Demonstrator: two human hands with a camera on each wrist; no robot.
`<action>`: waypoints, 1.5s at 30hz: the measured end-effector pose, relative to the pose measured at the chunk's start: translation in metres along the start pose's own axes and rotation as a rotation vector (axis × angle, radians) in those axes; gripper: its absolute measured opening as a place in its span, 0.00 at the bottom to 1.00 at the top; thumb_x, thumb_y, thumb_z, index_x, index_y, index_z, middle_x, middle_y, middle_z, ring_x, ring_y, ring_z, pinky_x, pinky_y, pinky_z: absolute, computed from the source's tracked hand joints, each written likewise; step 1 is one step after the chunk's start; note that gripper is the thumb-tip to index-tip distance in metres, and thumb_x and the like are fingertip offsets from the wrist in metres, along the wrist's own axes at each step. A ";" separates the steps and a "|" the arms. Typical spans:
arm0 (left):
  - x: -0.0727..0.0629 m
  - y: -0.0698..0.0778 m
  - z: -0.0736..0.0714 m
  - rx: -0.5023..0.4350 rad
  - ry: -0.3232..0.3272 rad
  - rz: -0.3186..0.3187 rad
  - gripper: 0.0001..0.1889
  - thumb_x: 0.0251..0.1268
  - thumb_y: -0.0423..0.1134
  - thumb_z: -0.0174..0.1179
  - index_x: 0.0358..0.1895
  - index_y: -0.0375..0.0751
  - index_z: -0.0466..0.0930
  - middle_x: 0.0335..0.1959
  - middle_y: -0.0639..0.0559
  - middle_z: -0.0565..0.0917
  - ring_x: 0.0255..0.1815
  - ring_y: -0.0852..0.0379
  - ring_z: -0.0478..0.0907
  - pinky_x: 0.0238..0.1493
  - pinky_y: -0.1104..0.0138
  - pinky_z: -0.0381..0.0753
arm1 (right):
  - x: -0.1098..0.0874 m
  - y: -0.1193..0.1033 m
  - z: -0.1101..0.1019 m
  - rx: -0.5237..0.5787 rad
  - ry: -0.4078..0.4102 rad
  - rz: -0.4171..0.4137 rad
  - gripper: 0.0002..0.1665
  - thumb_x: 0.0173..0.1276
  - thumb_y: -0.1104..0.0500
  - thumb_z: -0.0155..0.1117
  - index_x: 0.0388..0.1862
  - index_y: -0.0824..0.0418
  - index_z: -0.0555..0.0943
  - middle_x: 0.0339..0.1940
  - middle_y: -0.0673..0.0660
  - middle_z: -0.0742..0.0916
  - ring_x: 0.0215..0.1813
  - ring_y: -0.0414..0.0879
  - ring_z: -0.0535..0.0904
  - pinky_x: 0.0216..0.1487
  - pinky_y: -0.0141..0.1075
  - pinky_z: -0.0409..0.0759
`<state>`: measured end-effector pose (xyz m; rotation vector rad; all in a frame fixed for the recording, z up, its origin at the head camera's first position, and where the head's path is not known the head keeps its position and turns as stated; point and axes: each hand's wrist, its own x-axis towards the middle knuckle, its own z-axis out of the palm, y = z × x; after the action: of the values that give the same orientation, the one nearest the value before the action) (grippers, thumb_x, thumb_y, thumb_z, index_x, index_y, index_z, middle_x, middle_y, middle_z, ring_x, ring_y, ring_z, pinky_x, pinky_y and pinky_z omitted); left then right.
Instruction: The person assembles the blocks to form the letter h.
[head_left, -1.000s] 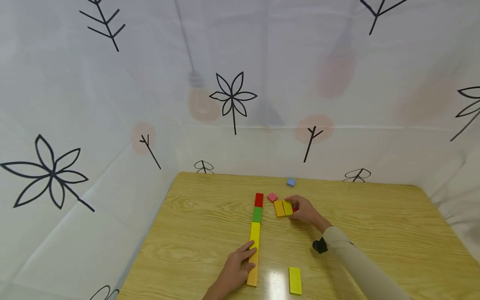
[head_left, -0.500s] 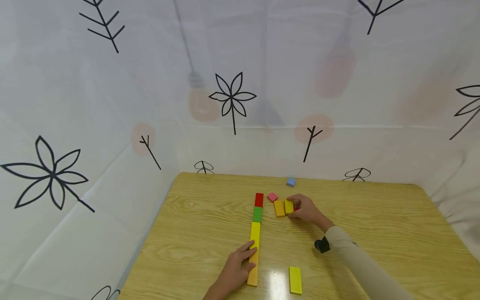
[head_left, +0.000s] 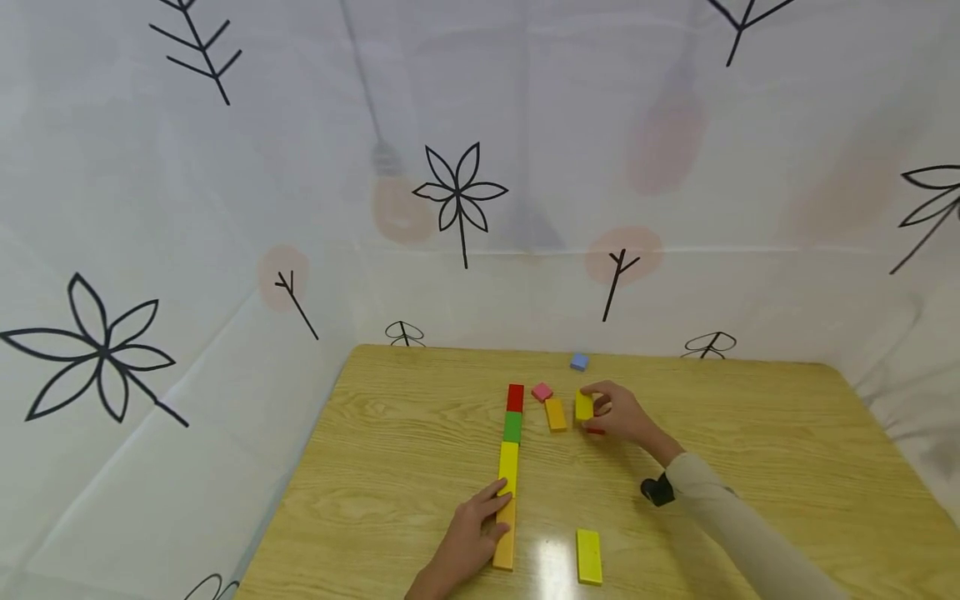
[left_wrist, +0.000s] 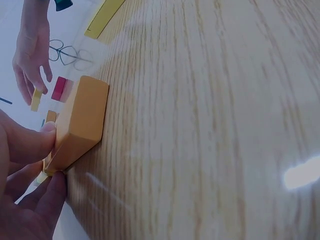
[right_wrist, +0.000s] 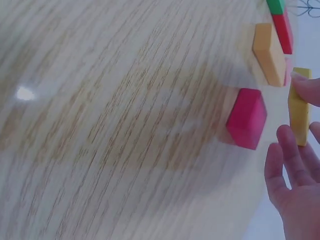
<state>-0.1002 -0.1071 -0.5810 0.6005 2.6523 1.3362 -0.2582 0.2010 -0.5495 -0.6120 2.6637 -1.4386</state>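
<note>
My left hand [head_left: 463, 537] grips the long orange block [head_left: 505, 550], fingertips by its joint with the long yellow block [head_left: 508, 460]. Beyond these, the same line continues with a green block [head_left: 512, 427] and a red block [head_left: 515, 397]. Between thumb and fingers, my right hand [head_left: 624, 414] pinches a small yellow block [right_wrist: 300, 107], which looks raised off the table. Close under that hand lies a crimson block [right_wrist: 247, 120], partly hidden in the head view. A short orange block [head_left: 555, 415] rests to the left of the held one.
A pink block [head_left: 542, 392] lies right of the line's far end. Farther back, a blue block [head_left: 579, 362] sits near the table's rear edge. One more yellow block [head_left: 589, 557] lies toward the front. White patterned cloth [head_left: 555, 292] hangs behind the wooden table [head_left: 750, 433].
My right hand has drawn the small yellow block rightward, away from the short orange block it stood against. The left hand stays on the line of blocks.
</note>
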 end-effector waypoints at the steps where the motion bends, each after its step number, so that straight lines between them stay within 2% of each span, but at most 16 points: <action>1: 0.000 0.000 0.000 -0.004 -0.003 -0.004 0.22 0.66 0.37 0.57 0.62 0.35 0.72 0.69 0.47 0.66 0.67 0.44 0.64 0.62 0.56 0.69 | -0.001 -0.002 -0.001 0.002 -0.005 -0.003 0.32 0.53 0.66 0.74 0.57 0.73 0.75 0.52 0.68 0.78 0.43 0.57 0.78 0.38 0.39 0.82; 4: 0.000 0.000 0.000 -0.003 -0.007 -0.011 0.22 0.66 0.36 0.57 0.63 0.36 0.73 0.69 0.47 0.66 0.67 0.45 0.64 0.62 0.56 0.68 | -0.006 -0.007 -0.003 0.005 -0.009 -0.001 0.32 0.53 0.65 0.74 0.57 0.71 0.75 0.52 0.67 0.78 0.44 0.57 0.78 0.39 0.39 0.81; 10: 0.001 0.000 0.000 0.007 -0.004 0.016 0.22 0.67 0.37 0.57 0.62 0.34 0.72 0.68 0.45 0.66 0.66 0.42 0.64 0.61 0.54 0.69 | -0.015 -0.015 -0.004 0.012 -0.021 -0.016 0.31 0.54 0.65 0.73 0.57 0.71 0.75 0.54 0.68 0.77 0.43 0.58 0.78 0.39 0.40 0.81; 16: 0.000 -0.001 -0.001 0.009 -0.016 -0.024 0.22 0.66 0.35 0.58 0.63 0.36 0.72 0.69 0.47 0.66 0.67 0.44 0.63 0.61 0.55 0.69 | -0.024 -0.016 -0.002 0.037 -0.037 -0.023 0.31 0.54 0.65 0.73 0.57 0.70 0.75 0.54 0.67 0.77 0.42 0.56 0.78 0.38 0.34 0.80; 21: 0.001 -0.002 0.000 0.012 -0.021 -0.041 0.22 0.66 0.34 0.58 0.64 0.37 0.72 0.70 0.49 0.65 0.68 0.46 0.62 0.62 0.56 0.68 | -0.033 -0.016 -0.002 0.063 -0.050 -0.060 0.31 0.54 0.65 0.73 0.56 0.70 0.75 0.52 0.66 0.78 0.41 0.57 0.78 0.38 0.34 0.80; 25: 0.001 -0.001 0.001 0.011 -0.016 -0.044 0.22 0.66 0.34 0.58 0.63 0.37 0.72 0.69 0.49 0.65 0.68 0.46 0.62 0.62 0.56 0.68 | -0.041 -0.017 -0.001 0.049 -0.063 -0.066 0.31 0.54 0.63 0.74 0.57 0.69 0.75 0.52 0.64 0.78 0.41 0.53 0.78 0.38 0.33 0.81; 30: 0.000 0.000 0.001 0.003 -0.014 -0.057 0.22 0.66 0.33 0.58 0.63 0.37 0.72 0.70 0.50 0.65 0.68 0.46 0.62 0.62 0.56 0.68 | -0.051 -0.024 0.003 0.053 -0.074 -0.081 0.31 0.53 0.62 0.74 0.57 0.68 0.76 0.52 0.65 0.78 0.41 0.55 0.78 0.38 0.34 0.81; 34: 0.000 0.000 0.001 0.007 -0.016 -0.055 0.22 0.66 0.33 0.58 0.63 0.37 0.72 0.70 0.50 0.65 0.68 0.47 0.62 0.62 0.56 0.68 | -0.059 -0.026 0.006 0.060 -0.093 -0.065 0.31 0.53 0.61 0.75 0.56 0.67 0.76 0.52 0.64 0.78 0.41 0.55 0.77 0.38 0.34 0.80; 39: 0.000 0.000 0.001 0.017 -0.017 -0.042 0.22 0.66 0.33 0.58 0.63 0.37 0.72 0.70 0.50 0.65 0.68 0.46 0.62 0.62 0.56 0.68 | -0.070 -0.028 0.010 0.065 -0.108 -0.053 0.31 0.53 0.62 0.75 0.56 0.67 0.76 0.52 0.64 0.78 0.41 0.52 0.78 0.39 0.35 0.81; 41: 0.000 0.001 0.000 0.020 -0.019 -0.040 0.22 0.66 0.33 0.58 0.63 0.37 0.72 0.70 0.50 0.65 0.68 0.46 0.62 0.62 0.56 0.68 | -0.074 -0.039 0.009 0.065 -0.109 -0.052 0.30 0.53 0.64 0.74 0.56 0.69 0.76 0.52 0.65 0.78 0.41 0.54 0.78 0.39 0.38 0.81; 45: 0.000 0.002 -0.001 0.023 -0.014 -0.019 0.22 0.65 0.34 0.58 0.63 0.36 0.72 0.69 0.49 0.65 0.68 0.45 0.63 0.62 0.56 0.68 | -0.081 -0.041 0.011 0.083 -0.119 -0.049 0.31 0.53 0.65 0.74 0.56 0.70 0.75 0.52 0.66 0.78 0.40 0.55 0.77 0.38 0.39 0.81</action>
<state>-0.1000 -0.1065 -0.5788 0.5834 2.6588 1.2928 -0.1681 0.2017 -0.5335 -0.7356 2.5018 -1.4672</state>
